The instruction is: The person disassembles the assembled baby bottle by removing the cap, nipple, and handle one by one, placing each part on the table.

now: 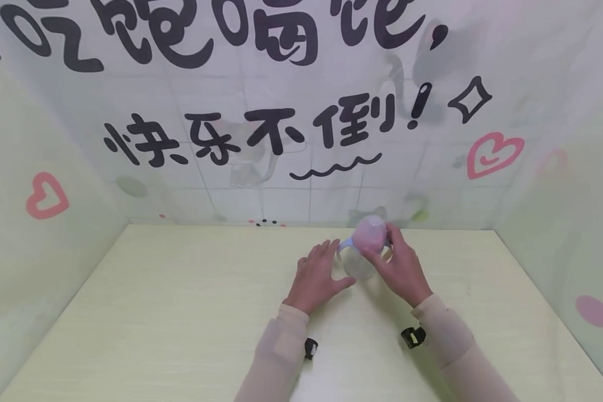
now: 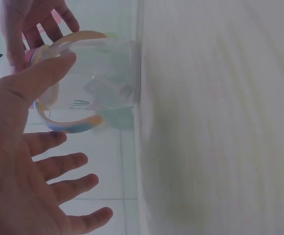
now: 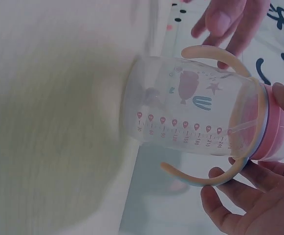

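Note:
A clear baby bottle (image 3: 181,112) with printed volume marks stands upright on the table. Its collar (image 3: 273,122) is pink, and two curved handles (image 3: 200,178) arch down its sides. In the head view the pinkish domed top (image 1: 371,231) leans toward the camera. My right hand (image 1: 404,268) grips the bottle at the collar, thumb on one side and fingers on the other. On the bottle's left side my left hand (image 1: 317,276) is spread, its fingers straight and beside a handle. In the left wrist view the left thumb (image 2: 49,71) passes in front of the bottle; contact is unclear.
The pale wooden tabletop (image 1: 181,312) ends at a back wall (image 1: 261,184) with black lettering, close behind the bottle. Side walls (image 1: 573,223) enclose the left and right. Black straps (image 1: 413,337) sit at both wrists.

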A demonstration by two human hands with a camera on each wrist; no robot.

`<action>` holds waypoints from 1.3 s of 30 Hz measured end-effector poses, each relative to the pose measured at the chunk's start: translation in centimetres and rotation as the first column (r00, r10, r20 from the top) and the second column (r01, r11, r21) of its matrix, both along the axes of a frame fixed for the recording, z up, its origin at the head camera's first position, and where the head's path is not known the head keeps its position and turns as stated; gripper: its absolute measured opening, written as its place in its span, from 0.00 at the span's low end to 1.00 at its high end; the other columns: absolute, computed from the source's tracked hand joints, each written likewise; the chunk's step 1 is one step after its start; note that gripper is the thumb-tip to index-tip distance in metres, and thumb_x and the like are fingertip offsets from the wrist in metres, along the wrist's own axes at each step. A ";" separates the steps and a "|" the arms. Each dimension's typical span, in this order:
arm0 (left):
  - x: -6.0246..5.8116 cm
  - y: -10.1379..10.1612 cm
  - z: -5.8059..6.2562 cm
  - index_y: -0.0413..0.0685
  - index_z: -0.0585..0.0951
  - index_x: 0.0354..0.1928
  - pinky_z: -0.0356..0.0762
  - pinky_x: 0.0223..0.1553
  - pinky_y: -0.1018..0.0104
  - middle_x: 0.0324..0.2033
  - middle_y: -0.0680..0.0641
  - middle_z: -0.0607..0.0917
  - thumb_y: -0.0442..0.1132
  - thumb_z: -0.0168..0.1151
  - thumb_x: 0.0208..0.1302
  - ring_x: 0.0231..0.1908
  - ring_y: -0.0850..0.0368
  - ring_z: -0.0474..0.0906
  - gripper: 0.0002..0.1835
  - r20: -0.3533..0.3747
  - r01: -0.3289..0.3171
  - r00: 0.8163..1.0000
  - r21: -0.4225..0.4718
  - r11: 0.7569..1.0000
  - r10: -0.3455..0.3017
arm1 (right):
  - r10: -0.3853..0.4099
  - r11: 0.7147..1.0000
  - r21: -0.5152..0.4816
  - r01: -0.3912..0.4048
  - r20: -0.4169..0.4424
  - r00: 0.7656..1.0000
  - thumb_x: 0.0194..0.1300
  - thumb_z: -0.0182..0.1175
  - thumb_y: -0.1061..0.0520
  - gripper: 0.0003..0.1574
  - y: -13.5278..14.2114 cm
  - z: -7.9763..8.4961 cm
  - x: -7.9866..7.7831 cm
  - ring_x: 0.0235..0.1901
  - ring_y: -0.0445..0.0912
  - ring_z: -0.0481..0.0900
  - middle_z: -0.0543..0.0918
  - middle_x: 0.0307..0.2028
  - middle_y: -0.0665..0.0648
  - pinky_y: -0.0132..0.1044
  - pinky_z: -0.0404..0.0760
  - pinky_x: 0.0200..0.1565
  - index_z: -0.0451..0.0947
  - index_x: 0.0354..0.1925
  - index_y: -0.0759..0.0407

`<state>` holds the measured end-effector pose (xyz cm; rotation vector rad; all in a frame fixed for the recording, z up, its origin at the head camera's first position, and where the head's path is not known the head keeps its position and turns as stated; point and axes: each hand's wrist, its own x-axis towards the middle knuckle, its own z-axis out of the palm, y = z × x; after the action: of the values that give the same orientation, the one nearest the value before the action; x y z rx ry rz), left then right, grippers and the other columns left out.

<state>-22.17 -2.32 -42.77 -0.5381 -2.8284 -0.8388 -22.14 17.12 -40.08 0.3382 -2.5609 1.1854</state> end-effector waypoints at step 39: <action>0.7 -2.2 2.7 0.61 0.79 0.42 0.73 0.35 0.65 0.34 0.61 0.83 0.64 0.73 0.35 0.36 0.56 0.79 0.29 0.091 0.139 0.980 0.335 0.932 -0.179 | 0.125 0.985 -0.126 -0.120 0.030 0.992 0.58 0.64 0.46 0.38 -3.2 2.6 4.3 0.47 0.48 0.76 0.77 0.48 0.54 0.48 0.75 0.41 0.61 0.61 0.54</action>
<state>-21.47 -4.56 -40.09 -0.6925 -2.6866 -1.3845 -17.85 13.90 -37.45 0.4546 -2.5147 1.4004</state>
